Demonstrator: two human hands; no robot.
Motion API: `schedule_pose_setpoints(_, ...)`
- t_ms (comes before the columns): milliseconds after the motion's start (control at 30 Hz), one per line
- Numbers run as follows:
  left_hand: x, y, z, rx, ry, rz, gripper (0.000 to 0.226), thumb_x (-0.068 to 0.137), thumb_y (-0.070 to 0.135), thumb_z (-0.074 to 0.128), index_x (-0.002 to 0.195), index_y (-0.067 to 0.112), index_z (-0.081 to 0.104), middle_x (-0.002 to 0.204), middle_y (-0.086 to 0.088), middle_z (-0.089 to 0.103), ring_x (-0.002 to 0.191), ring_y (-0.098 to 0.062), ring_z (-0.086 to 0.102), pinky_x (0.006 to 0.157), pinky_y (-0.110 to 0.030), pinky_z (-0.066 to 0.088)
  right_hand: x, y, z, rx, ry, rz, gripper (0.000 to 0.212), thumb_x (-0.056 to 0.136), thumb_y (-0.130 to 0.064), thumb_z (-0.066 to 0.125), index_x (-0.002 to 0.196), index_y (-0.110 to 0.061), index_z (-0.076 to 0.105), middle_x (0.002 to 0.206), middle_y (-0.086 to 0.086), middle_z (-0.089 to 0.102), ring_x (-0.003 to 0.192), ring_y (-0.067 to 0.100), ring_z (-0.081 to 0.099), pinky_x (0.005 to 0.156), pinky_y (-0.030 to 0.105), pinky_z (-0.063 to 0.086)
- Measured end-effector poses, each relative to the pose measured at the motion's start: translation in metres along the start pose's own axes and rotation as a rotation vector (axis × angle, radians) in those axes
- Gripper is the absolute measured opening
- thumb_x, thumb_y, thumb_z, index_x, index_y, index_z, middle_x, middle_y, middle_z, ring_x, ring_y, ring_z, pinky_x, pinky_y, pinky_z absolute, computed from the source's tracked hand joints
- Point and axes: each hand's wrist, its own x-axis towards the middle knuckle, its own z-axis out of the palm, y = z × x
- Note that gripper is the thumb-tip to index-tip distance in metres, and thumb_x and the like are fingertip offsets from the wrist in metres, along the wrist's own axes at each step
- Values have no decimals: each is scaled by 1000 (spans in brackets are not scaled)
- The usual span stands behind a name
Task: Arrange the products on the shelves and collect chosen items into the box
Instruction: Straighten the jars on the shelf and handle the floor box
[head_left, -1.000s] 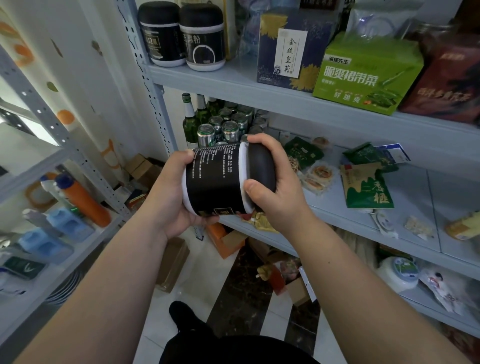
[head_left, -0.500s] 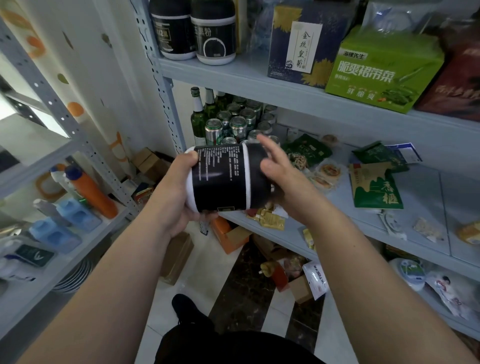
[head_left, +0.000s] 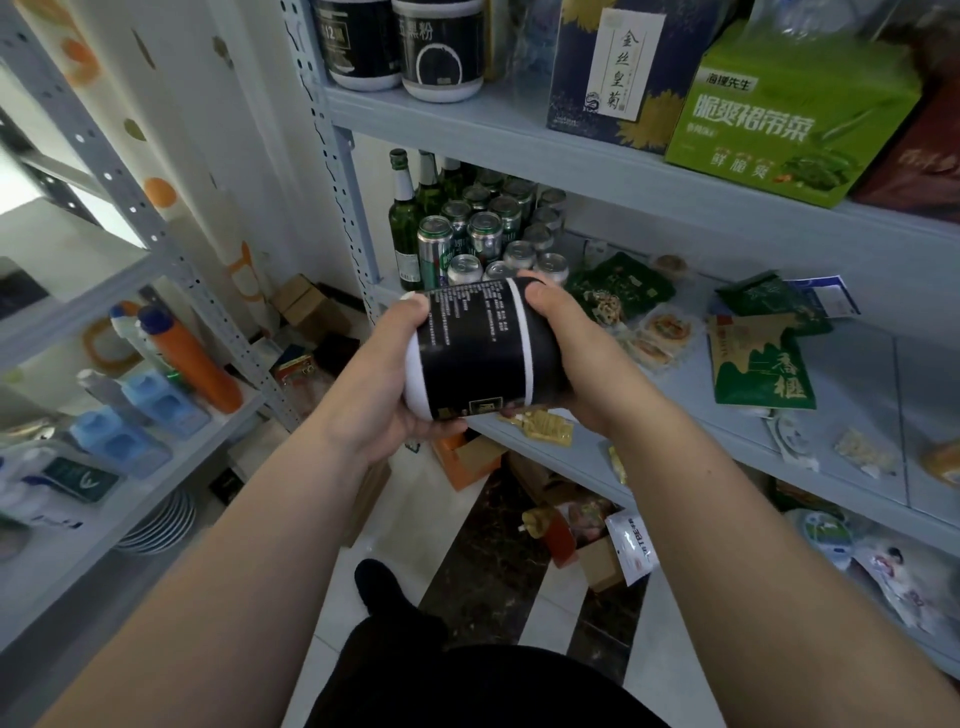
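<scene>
A black jar (head_left: 480, 351) with white bands and small white print lies on its side between both hands, in front of the middle shelf's edge. My left hand (head_left: 387, 382) grips its base end from the left, thumb on top. My right hand (head_left: 576, 358) wraps its lid end from the right, and the lid is hidden under the palm. Two matching black jars (head_left: 400, 47) stand on the top shelf (head_left: 498, 130) above.
Green bottles and cans (head_left: 467, 228) crowd the middle shelf's (head_left: 857, 431) left end, with green snack packets (head_left: 758, 364) to the right. A blue box (head_left: 618, 73) and a green box (head_left: 779, 114) sit on top. Cartons (head_left: 467, 457) litter the floor. Detergent bottles (head_left: 187, 353) fill the left rack.
The jar has tilted and turned slightly between my hands. My right hand loosened half a second ago and now wraps the lid end again. My head moved closer to the shelves.
</scene>
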Motion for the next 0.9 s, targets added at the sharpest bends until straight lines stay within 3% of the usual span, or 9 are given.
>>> schedule_pose_setpoints(67,0,0,4,11,14,-6,42,99,58,43,118,27,63,91,-4,75,80,-24,74,67,-44,58,-1,0,-2,-16,-23,43,46,97,-63,52,136,-39,54,127,10,68,102,35,73,78,63,60)
schedule_pose_setpoints(167,-1,7,7,-172,-41,-190,51,95,69,40,107,27,66,96,-12,74,86,-33,72,57,-35,56,-5,3,-10,44,-44,-100,67,78,-57,71,140,-44,51,138,8,61,114,35,68,80,53,61)
schedule_pose_setpoints(300,2,8,17,-459,-201,-329,73,87,79,42,128,23,65,118,-23,67,103,-46,65,42,-23,48,-8,-10,-16,-22,89,-350,58,73,-54,71,130,-48,60,138,2,59,119,27,65,92,49,58)
schedule_pose_setpoints(400,7,7,30,-457,-167,-274,74,89,78,42,126,19,67,118,-21,70,104,-44,66,55,-29,56,-1,-24,-15,-54,180,-318,53,75,-63,67,126,-50,62,129,-4,66,108,20,71,89,47,61)
schedule_pose_setpoints(467,10,9,32,-419,-127,-151,62,92,66,49,129,19,65,121,-16,72,111,-40,68,80,-45,60,4,-31,-13,-63,195,-285,42,80,-66,65,118,-49,65,120,-6,72,103,17,74,91,50,60)
schedule_pose_setpoints(567,15,16,28,-406,-130,-37,57,89,53,56,134,18,61,125,-16,71,116,-39,68,102,-63,47,13,-44,-8,-114,186,-271,45,81,-74,61,114,-46,68,115,-4,75,104,21,74,95,54,57)
schedule_pose_setpoints(667,20,25,25,-471,-129,2,52,99,54,46,133,18,61,127,-17,70,118,-42,66,103,-67,43,23,-62,0,-236,205,-265,61,75,-82,54,124,-48,65,122,-10,72,111,15,70,103,49,52)
schedule_pose_setpoints(767,28,31,23,-567,-92,41,53,105,53,38,136,16,58,128,-17,70,117,-42,66,94,-63,51,31,-76,6,-389,171,-295,67,83,-72,62,143,-46,51,138,-13,61,121,12,61,107,42,48)
schedule_pose_setpoints(900,41,44,14,-606,-26,83,38,109,34,40,133,10,57,122,-18,72,111,-35,71,78,-50,62,47,-97,9,-544,129,-295,83,79,-56,80,151,-43,40,137,-13,55,120,11,57,96,30,49)
